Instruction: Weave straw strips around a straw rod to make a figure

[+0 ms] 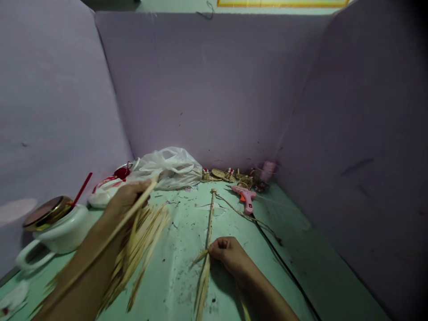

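Note:
My right hand [229, 254] pinches a narrow braid [211, 218] of dried straw strips with thumb and index finger. The braid runs straight up from the fingers to a knot on the table, and loose strips [202, 290] hang out below the pinch. Off to the left, my left hand [132, 194] is closed on one long pale straw strip [115, 232], which lies along the forearm. Under that hand a bundle of dried straw [143, 240] is spread on the green table.
A pink glue gun [245, 197] with a black cord [284, 267] lies right of the braid. Behind are a white plastic bag [170, 167] and small woven ornaments [219, 174]. A white mug [67, 229] with a gold-rimmed lid [47, 213] stands left. Purple panels [214, 89] enclose the table.

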